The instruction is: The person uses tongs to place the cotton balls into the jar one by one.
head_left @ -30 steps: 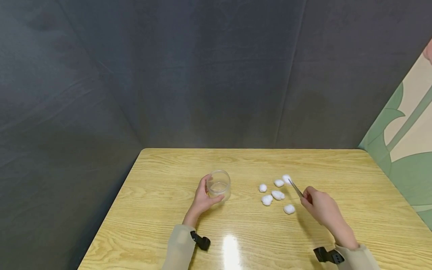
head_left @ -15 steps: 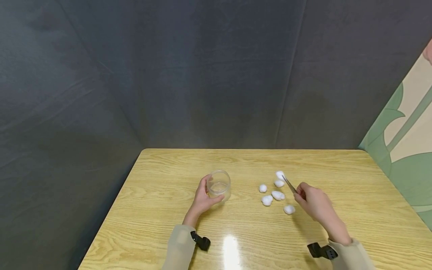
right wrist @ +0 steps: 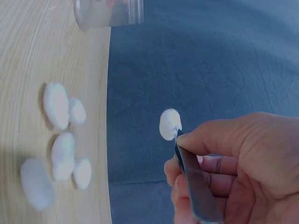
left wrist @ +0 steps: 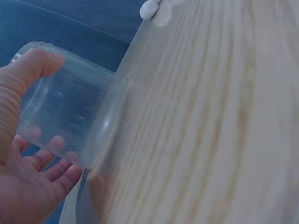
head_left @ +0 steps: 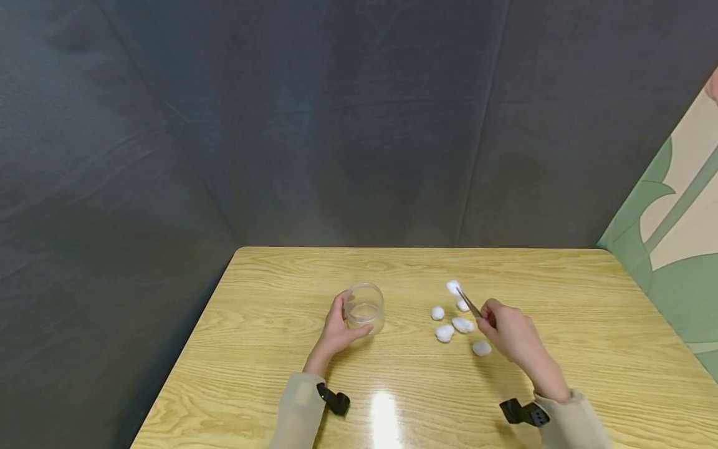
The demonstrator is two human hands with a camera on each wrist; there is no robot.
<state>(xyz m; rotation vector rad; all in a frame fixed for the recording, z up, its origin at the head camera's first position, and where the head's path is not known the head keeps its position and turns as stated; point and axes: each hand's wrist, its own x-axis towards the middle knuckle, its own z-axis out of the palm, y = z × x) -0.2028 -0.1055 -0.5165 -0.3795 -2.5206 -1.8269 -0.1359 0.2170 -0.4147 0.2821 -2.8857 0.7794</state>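
Note:
My left hand grips a clear plastic jar that stands upright on the table, thumb on the near side and fingers around the far side. Nothing shows inside the jar. With thumb and fingers, my right hand pinches metal tweezers. A white cotton ball is caught in the tweezers' tips, raised above the table. Below and near it, several more cotton balls lie scattered on the wood, right of the jar.
The wooden table ends at a dark curtain along the back. A patterned panel stands at the right. Each wrist wears a black strap with a camera.
My right hand has moved left with the tweezers and the cotton ball, passing over the loose ones toward the jar. The left hand and jar have stayed in place.

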